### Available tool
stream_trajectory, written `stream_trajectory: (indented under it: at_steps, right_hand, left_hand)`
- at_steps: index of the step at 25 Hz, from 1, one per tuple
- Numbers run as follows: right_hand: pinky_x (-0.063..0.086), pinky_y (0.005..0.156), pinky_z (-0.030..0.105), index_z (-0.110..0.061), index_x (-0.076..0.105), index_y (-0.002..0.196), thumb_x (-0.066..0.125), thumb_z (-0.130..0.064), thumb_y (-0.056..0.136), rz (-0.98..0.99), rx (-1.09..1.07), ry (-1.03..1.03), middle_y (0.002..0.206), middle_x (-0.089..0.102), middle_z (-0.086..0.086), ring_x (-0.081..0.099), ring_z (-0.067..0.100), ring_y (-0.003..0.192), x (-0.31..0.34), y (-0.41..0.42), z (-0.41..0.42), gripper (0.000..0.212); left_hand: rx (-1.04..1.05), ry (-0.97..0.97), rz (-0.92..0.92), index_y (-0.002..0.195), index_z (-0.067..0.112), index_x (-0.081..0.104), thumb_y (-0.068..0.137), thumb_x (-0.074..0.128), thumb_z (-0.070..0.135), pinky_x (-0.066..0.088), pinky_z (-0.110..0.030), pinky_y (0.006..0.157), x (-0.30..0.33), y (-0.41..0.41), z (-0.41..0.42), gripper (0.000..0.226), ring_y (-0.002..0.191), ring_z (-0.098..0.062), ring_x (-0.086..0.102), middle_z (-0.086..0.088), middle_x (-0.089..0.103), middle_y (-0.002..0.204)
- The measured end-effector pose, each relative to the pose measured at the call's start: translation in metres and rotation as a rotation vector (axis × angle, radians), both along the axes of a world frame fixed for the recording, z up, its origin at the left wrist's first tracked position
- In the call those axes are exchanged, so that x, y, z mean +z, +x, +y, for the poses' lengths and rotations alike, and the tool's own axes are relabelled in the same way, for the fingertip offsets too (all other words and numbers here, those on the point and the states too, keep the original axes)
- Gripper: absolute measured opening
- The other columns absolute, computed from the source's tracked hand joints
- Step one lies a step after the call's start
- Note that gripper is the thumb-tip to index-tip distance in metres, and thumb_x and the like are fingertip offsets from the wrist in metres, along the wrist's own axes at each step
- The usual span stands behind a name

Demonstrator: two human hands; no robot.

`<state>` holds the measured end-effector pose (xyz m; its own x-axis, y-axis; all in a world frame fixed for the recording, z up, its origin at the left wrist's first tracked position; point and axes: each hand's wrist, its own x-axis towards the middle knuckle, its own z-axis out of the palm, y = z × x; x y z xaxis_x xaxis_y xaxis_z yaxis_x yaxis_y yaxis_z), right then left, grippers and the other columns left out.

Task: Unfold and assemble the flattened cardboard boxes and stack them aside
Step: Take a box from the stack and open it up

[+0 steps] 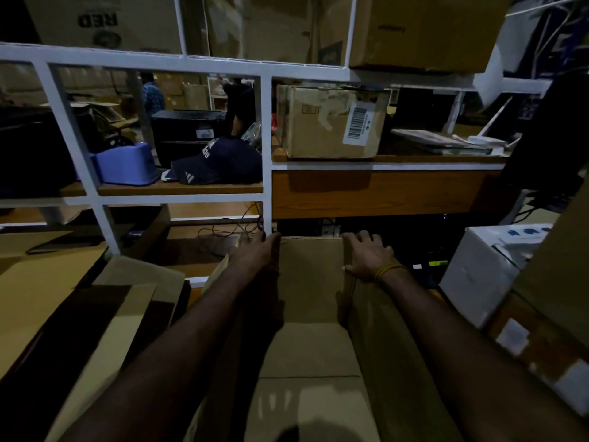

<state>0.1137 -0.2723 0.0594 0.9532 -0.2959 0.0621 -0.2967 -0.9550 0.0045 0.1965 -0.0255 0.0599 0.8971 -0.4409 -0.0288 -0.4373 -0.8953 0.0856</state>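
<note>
Fingers of the left hand (255, 250) curl over the far left corner of an open cardboard box (310, 314), gripping its top edge, while the right hand (366, 255) lies on the far right corner with its fingers spread fairly flat over the rim and its thumb pressed against the inner face of the right wall; a yellow band (387, 271) circles that wrist. Both forearms reach forward along the box's two long sides. The box stands directly in front of the person, unfolded into a rectangular tube, its inner bottom flaps showing a seam across them and a glossy patch nearer the camera. To its left lie flattened cardboard boxes (105, 301), overlapping in a loose pile. To its right stands a white carton (481, 275), partly covered by a tilted brown carton (554, 314) with pale patches on it. Beyond the hands rises a white-framed shelf unit (267, 135) with wooden boards: a navy cap (220, 164) and a lilac plastic container (126, 162) sit in the left bay, a taped brown carton with a barcode label (331, 121) in the right one (the scene is dim, so finer detail is lost). Larger cartons (424, 27) fill the top level.
</note>
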Motion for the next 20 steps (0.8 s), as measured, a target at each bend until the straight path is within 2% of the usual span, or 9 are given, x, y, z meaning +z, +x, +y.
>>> stream_trajectory:
  at_steps: [4, 7, 10, 13, 16, 20]
  right_hand:
    - [0.027, 0.112, 0.058, -0.038, 0.003, 0.156, 0.070, -0.051, 0.083, 0.081, 0.015, 0.094, 0.164, 0.000, 0.006, 0.008, 0.035, 0.149, 0.002, -0.009, 0.001, 0.099]
    - [0.024, 0.114, 0.058, -0.036, -0.005, 0.156, 0.068, -0.053, 0.084, 0.111, 0.021, 0.104, 0.164, -0.015, 0.007, -0.006, 0.033, 0.151, 0.001, -0.024, 0.004, 0.104]
    - [0.019, 0.119, 0.057, -0.027, -0.009, 0.156, 0.066, -0.054, 0.086, 0.134, 0.048, 0.137, 0.163, -0.017, 0.010, -0.007, 0.034, 0.151, 0.002, -0.051, 0.006, 0.107]
    - [0.014, 0.121, 0.051, -0.016, -0.007, 0.157, 0.066, -0.052, 0.087, 0.127, 0.077, 0.173, 0.164, -0.017, 0.005, -0.005, 0.033, 0.151, 0.003, -0.087, 0.007, 0.108]
    - [0.016, 0.121, 0.045, -0.009, -0.002, 0.157, 0.066, -0.050, 0.088, 0.117, 0.115, 0.178, 0.165, -0.011, 0.003, 0.000, 0.033, 0.151, 0.001, -0.125, 0.008, 0.106]
    - [0.020, 0.120, 0.040, -0.004, 0.000, 0.156, 0.066, -0.052, 0.088, 0.110, 0.153, 0.159, 0.165, -0.010, 0.005, 0.005, 0.030, 0.151, 0.004, -0.175, 0.015, 0.106]
  left_hand:
    - [-0.022, 0.015, 0.009, 0.155, 0.038, 0.001, 0.077, 0.074, 0.054, 0.027, -0.070, 0.105, 0.000, -0.002, 0.006, 0.108, 0.147, -0.043, 0.001, -0.004, 0.001, 0.164]
    - [-0.007, -0.002, 0.017, 0.155, 0.037, 0.002, 0.078, 0.073, 0.053, 0.028, -0.073, 0.104, -0.001, -0.012, 0.010, 0.105, 0.147, -0.043, -0.001, -0.003, -0.001, 0.164]
    - [0.016, -0.041, 0.031, 0.155, 0.035, 0.005, 0.080, 0.071, 0.051, 0.027, -0.073, 0.106, 0.001, -0.031, 0.016, 0.102, 0.147, -0.043, 0.000, -0.005, 0.001, 0.164]
    - [0.027, -0.039, 0.045, 0.155, 0.033, 0.003, 0.078, 0.070, 0.058, 0.023, -0.069, 0.111, 0.000, -0.050, 0.027, 0.105, 0.148, -0.042, -0.001, -0.010, 0.002, 0.164]
    - [0.067, -0.030, 0.070, 0.155, 0.032, -0.002, 0.075, 0.068, 0.065, 0.021, -0.066, 0.113, -0.005, -0.073, 0.037, 0.111, 0.148, -0.042, -0.002, -0.014, -0.001, 0.163]
    - [0.159, -0.036, 0.116, 0.155, 0.032, -0.004, 0.083, 0.066, 0.057, 0.020, -0.064, 0.115, 0.007, -0.142, 0.049, 0.104, 0.147, -0.044, 0.003, -0.017, 0.001, 0.162]
